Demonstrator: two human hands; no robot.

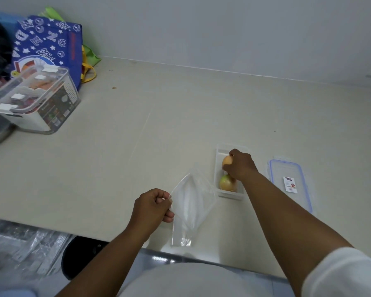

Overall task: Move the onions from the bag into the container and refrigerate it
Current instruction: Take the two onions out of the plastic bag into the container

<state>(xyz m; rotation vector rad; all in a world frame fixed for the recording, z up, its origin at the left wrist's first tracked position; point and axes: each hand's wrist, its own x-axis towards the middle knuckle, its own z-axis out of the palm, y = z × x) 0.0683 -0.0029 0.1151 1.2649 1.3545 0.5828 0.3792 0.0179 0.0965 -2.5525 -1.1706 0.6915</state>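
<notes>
The right hand is lowering a tan onion into the far end of the clear container, its grip curled closed around the bulb from above so the onion can be set down rather than dropped. A greenish onion is already lying at the near end of the same container, so the second 1 is being steered into the only free space left. The container is sitting on the worktop with its long side running away from the person, which is keeping both ends within easy reach.

The left hand is pinching the rim of the clear plastic bag between thumb and fingers, grip closed on the film, holding the mouth up and open just beside the container. The bag is looking flat and empty, though its transparency is making that hard to confirm.

The blue-rimmed lid is lying flat to the right of the container, close at hand for sealing. By my reading, the transfer is nearly finished, with closing and refrigerating not yet done.
</notes>
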